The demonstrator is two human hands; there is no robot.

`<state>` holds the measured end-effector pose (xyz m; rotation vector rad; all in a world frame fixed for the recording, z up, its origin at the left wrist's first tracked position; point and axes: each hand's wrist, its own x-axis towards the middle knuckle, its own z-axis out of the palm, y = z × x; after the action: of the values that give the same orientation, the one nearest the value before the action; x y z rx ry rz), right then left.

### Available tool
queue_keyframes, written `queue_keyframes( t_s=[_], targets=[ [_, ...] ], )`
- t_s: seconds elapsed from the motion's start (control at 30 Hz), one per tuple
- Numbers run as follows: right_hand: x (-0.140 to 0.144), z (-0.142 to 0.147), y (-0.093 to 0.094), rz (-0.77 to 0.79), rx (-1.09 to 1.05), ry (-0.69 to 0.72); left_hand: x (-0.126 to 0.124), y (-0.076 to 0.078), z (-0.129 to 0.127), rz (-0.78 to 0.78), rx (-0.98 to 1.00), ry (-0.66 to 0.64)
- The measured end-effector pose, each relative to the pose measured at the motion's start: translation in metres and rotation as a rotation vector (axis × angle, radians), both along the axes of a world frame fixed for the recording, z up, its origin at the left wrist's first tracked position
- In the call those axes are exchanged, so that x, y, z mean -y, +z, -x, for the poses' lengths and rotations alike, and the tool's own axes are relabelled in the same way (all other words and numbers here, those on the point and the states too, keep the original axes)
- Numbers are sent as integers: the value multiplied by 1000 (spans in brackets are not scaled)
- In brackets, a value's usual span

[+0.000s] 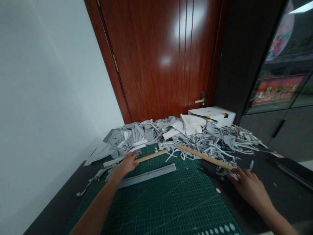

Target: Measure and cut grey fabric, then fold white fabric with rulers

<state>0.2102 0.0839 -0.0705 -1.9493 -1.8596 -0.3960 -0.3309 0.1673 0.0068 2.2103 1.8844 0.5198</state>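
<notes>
1. Gripping a wooden stick (150, 156) in your left hand (127, 164), you hold a wooden ruler (205, 157) in your right hand (246, 186).
2. Both lie at the cutting mat's (171, 202) far edge, against fabric scraps (195, 137).
3. Scraps could snag and drag.

Wooden ruler (204, 157) mid part buried under fabric scraps (212, 138); both forearms cut off at btm edge.
</notes>
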Motion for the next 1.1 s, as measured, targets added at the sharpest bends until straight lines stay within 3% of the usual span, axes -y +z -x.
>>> queue_keyframes(
  t_s=[0.1, 0.2, 0.33, 0.6, 0.77, 0.83, 0.9, 0.97, 1.0, 1.1],
  targets=[
    [16, -8, -16, 26, 0, 99, 36, -1, -35, -134, -27, -39],
    [22, -25, -34, 65, -48, 198, 72, -5, -76, -53, -80, -202],
    [23, -46, -40, 137, -118, 227, 99, -7, -106, -2, -266, -192],
    [28, -38, -8, 203, -164, 147, 122, -5, -107, 40, -300, -305],
    [31, -48, -13, 313, -271, 258, 155, -7, -97, 108, -123, -525],
    [35, -50, -14, 302, -275, 278, 166, -12, -95, 134, -15, -558],
    [43, -38, -8, 246, -266, 289, 172, -17, -97, 137, 97, -546],
    [55, -2, 6, 175, -268, 337, 173, -21, -105, 145, 187, -552],
    [62, 24, 15, 147, -283, 397, 173, -23, -110, 156, 216, -573],
    [81, 116, 40, 223, -319, 752, 172, -29, -128, 175, 292, -636]
  ],
)
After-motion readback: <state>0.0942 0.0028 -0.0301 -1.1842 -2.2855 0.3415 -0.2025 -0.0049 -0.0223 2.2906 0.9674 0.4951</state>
